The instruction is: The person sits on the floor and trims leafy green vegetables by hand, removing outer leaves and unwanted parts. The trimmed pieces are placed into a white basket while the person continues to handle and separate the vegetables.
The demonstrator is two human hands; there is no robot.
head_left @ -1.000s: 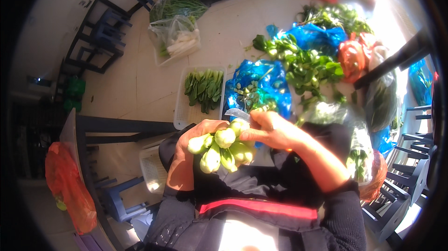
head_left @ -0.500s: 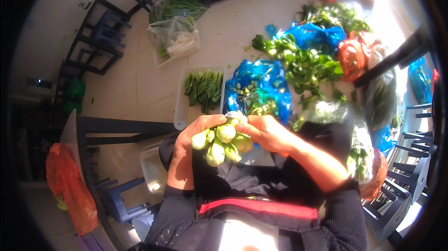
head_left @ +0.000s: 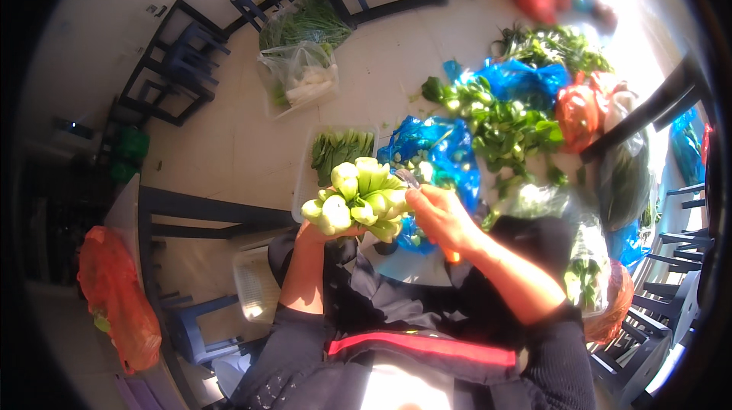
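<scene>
- Left hand: I see its fingers gripping the pale green bunch from below; bunch sits right above them, stalk ends fanned upward.
- Leaf ends hidden; I judge the long axis runs downward.
- Right hand: fingers closed on the knife, just right of the bunch; blade contact, I can't tell. Left is nearer.
- White tray ahead of left fingers, blue bag beyond right fingers.

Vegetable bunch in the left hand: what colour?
The vegetable bunch is pale green, clearest in head view.
</scene>
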